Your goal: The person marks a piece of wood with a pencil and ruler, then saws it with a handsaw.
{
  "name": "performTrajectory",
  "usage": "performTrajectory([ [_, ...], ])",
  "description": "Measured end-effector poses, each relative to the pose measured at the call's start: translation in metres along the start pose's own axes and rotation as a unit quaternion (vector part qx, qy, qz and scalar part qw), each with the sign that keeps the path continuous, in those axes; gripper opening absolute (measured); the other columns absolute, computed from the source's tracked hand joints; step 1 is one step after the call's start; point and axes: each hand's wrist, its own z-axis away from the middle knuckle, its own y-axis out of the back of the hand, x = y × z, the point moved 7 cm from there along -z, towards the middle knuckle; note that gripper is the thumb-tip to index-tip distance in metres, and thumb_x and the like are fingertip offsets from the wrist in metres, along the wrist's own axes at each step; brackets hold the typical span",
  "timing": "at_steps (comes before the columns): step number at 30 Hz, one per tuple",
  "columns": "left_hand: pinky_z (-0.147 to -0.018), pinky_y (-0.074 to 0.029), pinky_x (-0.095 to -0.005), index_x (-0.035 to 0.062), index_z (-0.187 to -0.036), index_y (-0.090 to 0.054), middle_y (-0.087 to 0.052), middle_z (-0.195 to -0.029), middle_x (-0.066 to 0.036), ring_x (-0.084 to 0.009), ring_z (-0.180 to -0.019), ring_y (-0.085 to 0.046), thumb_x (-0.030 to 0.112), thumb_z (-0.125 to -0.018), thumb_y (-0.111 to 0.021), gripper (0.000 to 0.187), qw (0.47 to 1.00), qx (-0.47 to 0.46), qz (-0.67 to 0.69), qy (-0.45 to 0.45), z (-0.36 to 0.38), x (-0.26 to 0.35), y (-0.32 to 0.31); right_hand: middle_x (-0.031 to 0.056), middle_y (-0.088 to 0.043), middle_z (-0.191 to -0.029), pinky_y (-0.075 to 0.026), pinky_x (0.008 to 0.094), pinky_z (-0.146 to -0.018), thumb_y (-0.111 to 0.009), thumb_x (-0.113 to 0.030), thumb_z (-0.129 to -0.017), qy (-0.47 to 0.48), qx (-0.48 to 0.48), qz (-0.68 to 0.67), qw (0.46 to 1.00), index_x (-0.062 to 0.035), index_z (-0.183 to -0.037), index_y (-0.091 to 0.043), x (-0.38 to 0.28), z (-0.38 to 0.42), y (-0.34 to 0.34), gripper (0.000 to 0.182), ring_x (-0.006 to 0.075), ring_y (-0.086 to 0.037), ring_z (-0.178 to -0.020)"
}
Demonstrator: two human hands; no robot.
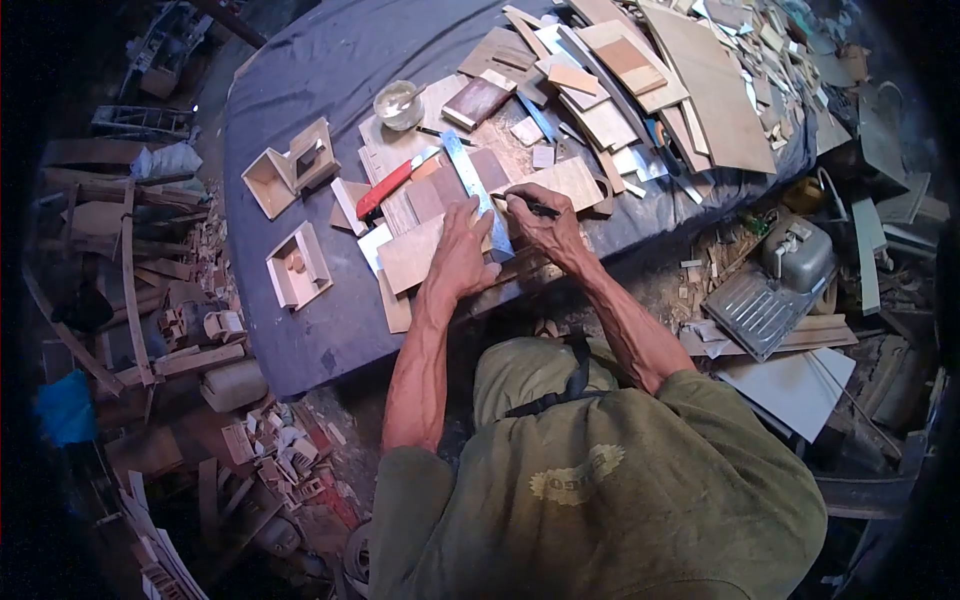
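A wide table (300,330) covered with a dark blue cloth fills the upper middle of the view, strewn with flat wood offcuts. A large brown board (715,90) lies tilted at its far right corner, among many smaller pieces. On the floor to the right sits a metal sink (775,290). At the table's left side stand two small open wooden boxes, one farther (290,170) and one nearer (297,268).

The left hand (462,255) lies flat, fingers spread and released, pressing on a thin wood sheet (415,255) and the near end of a metal ruler (478,190) that runs diagonally away from the person. The right hand (545,225) has its fingers clenched around a dark pen (535,207), its tip just beside the ruler's edge. A red-handled knife (385,188) lies left of the ruler, and a small glass jar (398,103) stands beyond it.
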Motion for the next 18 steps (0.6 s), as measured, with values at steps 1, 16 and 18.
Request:
performTrajectory([
  [1,-0.116,-0.034,-0.0449,-0.0049,-0.133,-0.056,-0.04,-0.146,-0.027,-0.0436,-0.136,-0.038,0.015,-0.059,-0.081,0.08,1.0,-0.001,0.002,0.0,0.0,-0.001,0.0,0.0016,-0.065,-0.074,-0.046,0.023,-0.061,-0.064,-0.014,-0.094,-0.012,-0.005,-0.024,1.0,0.0026,-0.098,-0.07,-0.002,0.001,-0.002,0.018,0.0083,-0.057,-0.067],
  [16,-0.115,-0.034,-0.045,-0.0056,-0.132,-0.056,-0.042,-0.145,-0.027,-0.0436,-0.135,-0.039,0.015,-0.06,-0.08,0.078,1.0,-0.003,0.007,0.006,-0.001,0.005,0.005,0.0043,-0.065,-0.074,-0.047,0.0256,-0.061,-0.064,-0.013,-0.093,0.062,-0.027,0.089,0.994,0.0033,-0.092,-0.068,-0.013,-0.006,-0.005,0.017,0.0095,-0.057,-0.067],
  [18,-0.116,-0.034,-0.045,-0.0057,-0.132,-0.057,-0.042,-0.145,-0.028,-0.0436,-0.136,-0.038,0.015,-0.06,-0.079,0.078,1.0,-0.005,0.005,0.008,-0.001,0.005,0.006,0.005,-0.062,-0.071,-0.045,0.0269,-0.058,-0.063,-0.011,-0.091,0.024,-0.054,0.024,0.998,0.0027,-0.085,-0.065,-0.013,-0.004,-0.006,0.015,0.0105,-0.055,-0.064],
])
